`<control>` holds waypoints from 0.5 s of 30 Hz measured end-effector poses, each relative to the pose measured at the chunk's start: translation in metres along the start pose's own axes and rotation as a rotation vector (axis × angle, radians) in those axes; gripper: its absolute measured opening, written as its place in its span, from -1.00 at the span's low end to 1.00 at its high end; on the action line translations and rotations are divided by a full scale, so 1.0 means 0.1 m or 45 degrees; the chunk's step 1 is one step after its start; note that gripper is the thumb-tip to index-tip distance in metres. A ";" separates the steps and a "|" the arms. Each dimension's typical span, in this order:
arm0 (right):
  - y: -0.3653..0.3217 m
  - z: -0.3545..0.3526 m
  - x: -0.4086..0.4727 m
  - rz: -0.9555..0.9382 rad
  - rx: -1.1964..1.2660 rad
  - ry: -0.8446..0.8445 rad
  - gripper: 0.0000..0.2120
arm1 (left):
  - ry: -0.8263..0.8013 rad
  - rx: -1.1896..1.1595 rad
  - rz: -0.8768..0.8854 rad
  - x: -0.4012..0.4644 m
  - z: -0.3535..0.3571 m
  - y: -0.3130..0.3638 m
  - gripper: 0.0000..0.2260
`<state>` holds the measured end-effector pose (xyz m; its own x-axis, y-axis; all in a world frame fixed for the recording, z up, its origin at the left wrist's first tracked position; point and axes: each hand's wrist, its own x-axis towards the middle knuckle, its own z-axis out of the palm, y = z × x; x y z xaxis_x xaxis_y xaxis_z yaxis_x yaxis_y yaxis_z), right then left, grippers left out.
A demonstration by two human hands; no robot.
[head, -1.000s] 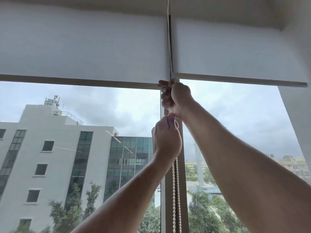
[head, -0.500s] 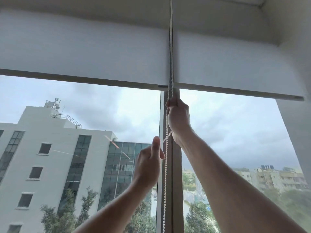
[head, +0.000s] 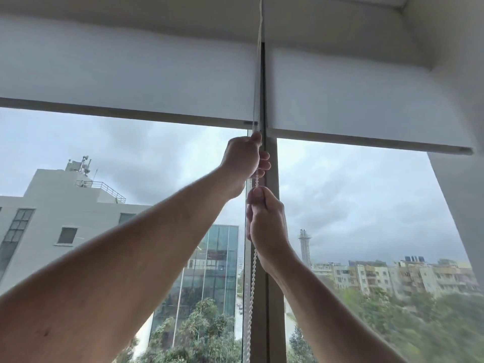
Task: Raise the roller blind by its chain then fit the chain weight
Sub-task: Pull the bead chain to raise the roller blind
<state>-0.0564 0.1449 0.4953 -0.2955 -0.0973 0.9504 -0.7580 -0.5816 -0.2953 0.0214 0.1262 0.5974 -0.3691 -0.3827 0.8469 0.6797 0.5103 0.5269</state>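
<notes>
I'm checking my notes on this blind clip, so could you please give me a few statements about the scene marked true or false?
1. Both hands grip the chain. True.
2. The right hand is the higher one. False: the left hand is higher, just under the blinds.
3. Two blinds hang side by side, the left blind and the right blind. True.
4. The blinds cover the whole window. False: the glass below them shows buildings and sky.
5. A chain weight is in view. False: none can be seen.
</notes>
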 end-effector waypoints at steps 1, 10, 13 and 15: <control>-0.01 -0.02 0.00 -0.011 -0.016 -0.011 -0.65 | 0.008 -0.062 -0.020 0.01 0.03 0.00 -0.80; -0.02 -0.44 0.13 0.352 0.016 -0.360 -0.45 | 0.171 0.149 0.165 -0.20 0.09 -0.30 -0.67; -0.07 -0.48 0.29 0.376 -0.022 -0.207 -0.40 | 0.154 0.143 0.151 -0.36 0.08 -0.48 -0.71; -0.18 -0.42 0.41 0.387 0.020 -0.140 -0.49 | 0.111 0.124 0.164 -0.45 0.08 -0.62 -0.71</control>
<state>-0.0796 0.1850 0.5355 -0.4418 -0.3544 0.8241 -0.6354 -0.5249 -0.5664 -0.0093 0.1182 0.5275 -0.2237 -0.3727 0.9006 0.6514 0.6301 0.4226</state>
